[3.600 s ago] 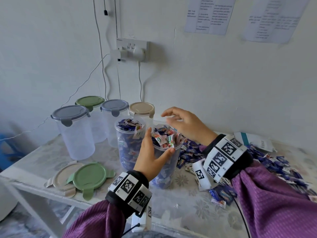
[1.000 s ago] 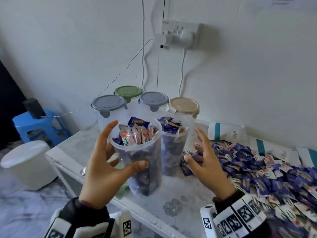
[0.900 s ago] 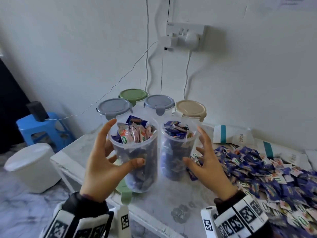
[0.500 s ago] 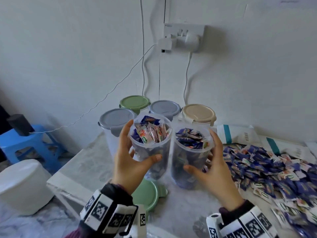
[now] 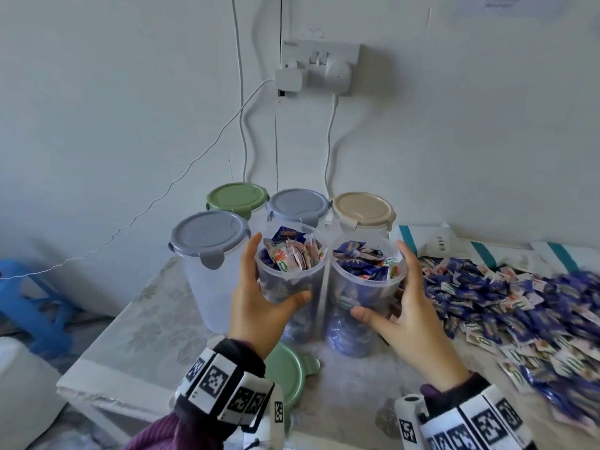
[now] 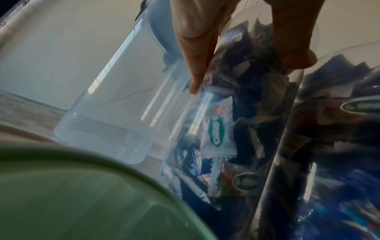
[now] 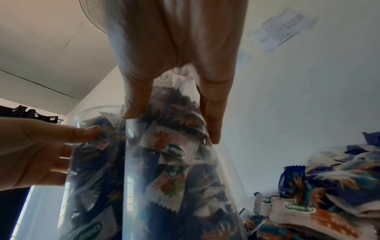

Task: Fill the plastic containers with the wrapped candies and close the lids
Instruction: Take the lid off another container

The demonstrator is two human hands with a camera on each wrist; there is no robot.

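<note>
Two clear lidless containers stand side by side on the table, both filled with wrapped candies. My left hand (image 5: 279, 267) grips the left container (image 5: 292, 277), thumb in front and fingers behind. My right hand (image 5: 380, 279) grips the right container (image 5: 363, 287) the same way. In the left wrist view the left container (image 6: 226, 129) sits under my fingers, touching the right container (image 6: 339, 146). In the right wrist view my fingers lie on the right container (image 7: 174, 162). A loose green lid (image 5: 289, 371) lies flat on the table below my left wrist.
Several empty containers with lids on stand behind: grey (image 5: 207, 235), green (image 5: 238, 196), grey (image 5: 297, 204), beige (image 5: 363, 206). A big pile of loose candies (image 5: 519, 303) covers the right of the table. The table edge (image 5: 107, 378) is near left, with a blue stool (image 5: 29, 303) beyond.
My left hand brought its filled container back from the table's front edge and set it against the other one. My right hand went from open beside the right container to gripping it.
</note>
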